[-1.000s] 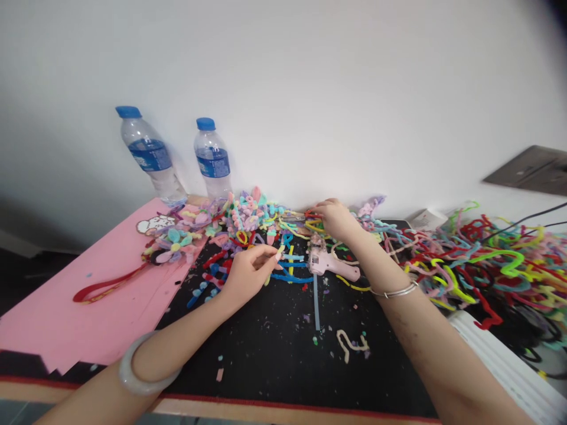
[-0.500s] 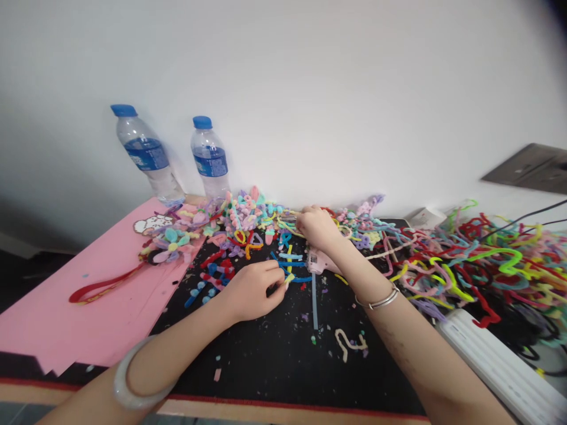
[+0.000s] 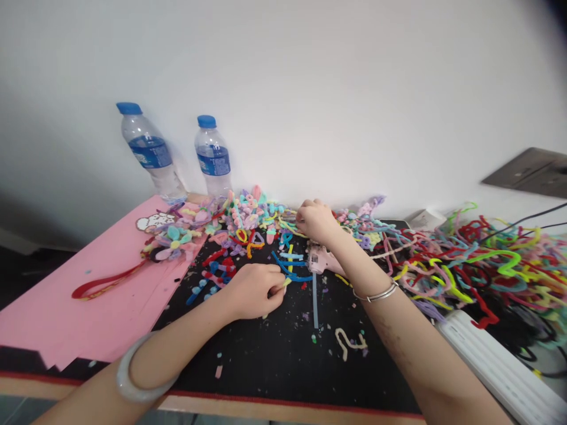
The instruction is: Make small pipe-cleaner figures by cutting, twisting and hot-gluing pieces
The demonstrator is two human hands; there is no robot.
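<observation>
My left hand [image 3: 259, 290] is closed in a pinch, low over the black mat. Between its thumb and forefinger sits the end of a short yellow pipe cleaner [image 3: 287, 282]. Just beyond it lie blue pipe cleaners [image 3: 296, 278] and an upright yellow pipe cleaner strip [image 3: 290, 257]. My right hand [image 3: 316, 221] reaches to the back, fingers curled down into a pile of fuzzy pipe cleaner shapes [image 3: 245, 212]; its fingertips are hidden, and so is anything in them. Under my right forearm rests a pink glue gun [image 3: 322, 260], a translucent glue stick [image 3: 315, 301] beside its near end.
Two water bottles [image 3: 153, 154] lean at the wall, left of the pile. Pink sheets [image 3: 110, 295] carry a red strap [image 3: 106, 284] and fuzzy flowers [image 3: 173, 242]. To the right are tangled pipe cleaners [image 3: 482, 254], a white power strip [image 3: 496, 360] and cables. A beige pipe cleaner [image 3: 343, 342] lies in front.
The view has shifted slightly. My right hand stays over the pile with its fingers a little raised at the knuckles. My left hand keeps its pinch in nearly the same place.
</observation>
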